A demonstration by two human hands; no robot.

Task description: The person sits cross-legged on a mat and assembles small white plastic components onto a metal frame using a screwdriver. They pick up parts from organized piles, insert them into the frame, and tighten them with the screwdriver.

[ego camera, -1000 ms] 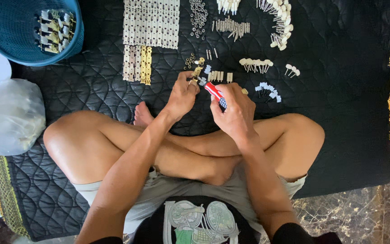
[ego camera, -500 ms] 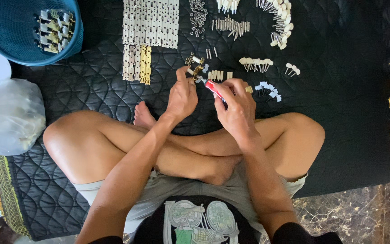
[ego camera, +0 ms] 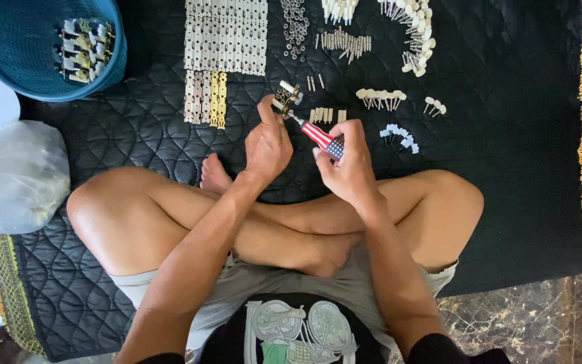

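Observation:
I sit cross-legged on a dark quilted mat. My left hand pinches a small metal part with a white knob above the mat. My right hand grips a small screwdriver with a red, white and blue striped handle; its tip meets the metal part. Both hands hover in front of my crossed legs.
Rows of small white and gold parts lie at the top centre, with rings, pins and white-headed pegs to the right. A blue basket holding assembled parts stands top left, a clear plastic bag below it.
Both hands have moved slightly away from my body, carrying the metal part and the screwdriver farther up the mat. The screwdriver stays against the part.

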